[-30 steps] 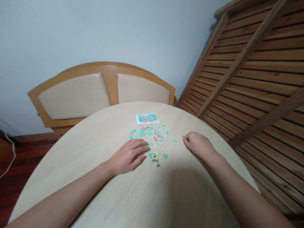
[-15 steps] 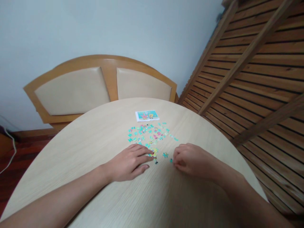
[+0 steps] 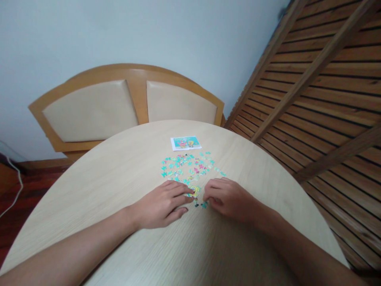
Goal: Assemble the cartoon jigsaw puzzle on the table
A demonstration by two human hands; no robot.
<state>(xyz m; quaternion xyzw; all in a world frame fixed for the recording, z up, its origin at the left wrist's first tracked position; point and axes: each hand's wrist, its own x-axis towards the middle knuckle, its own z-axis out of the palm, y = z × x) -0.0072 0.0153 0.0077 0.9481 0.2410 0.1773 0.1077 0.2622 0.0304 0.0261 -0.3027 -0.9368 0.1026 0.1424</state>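
Observation:
My left hand [image 3: 163,203] lies flat with its fingers stretched out, their tips on a small joined section of jigsaw puzzle [image 3: 195,190] showing a yellow cartoon figure. Just right of that section is my right hand [image 3: 228,199], its fingers curled in a pinch. At its fingertips a teal jigsaw puzzle piece [image 3: 204,205] shows in part, low on the tabletop; the rest is hidden by the fingers. Many loose puzzle pieces [image 3: 179,159], teal, pink and yellow, are spread beyond both hands.
Behind the loose pieces lies a small picture sheet [image 3: 187,143] with pink and yellow cartoon figures. Everything rests on a round pale wooden table [image 3: 125,159]. A padded wooden chair back [image 3: 142,95] stands at the far side, and a slatted wooden panel [image 3: 321,79] leans on the right.
My right hand has moved left, bringing the teal piece close to the joined section. My left hand has stayed on the puzzle. The view has shifted slightly.

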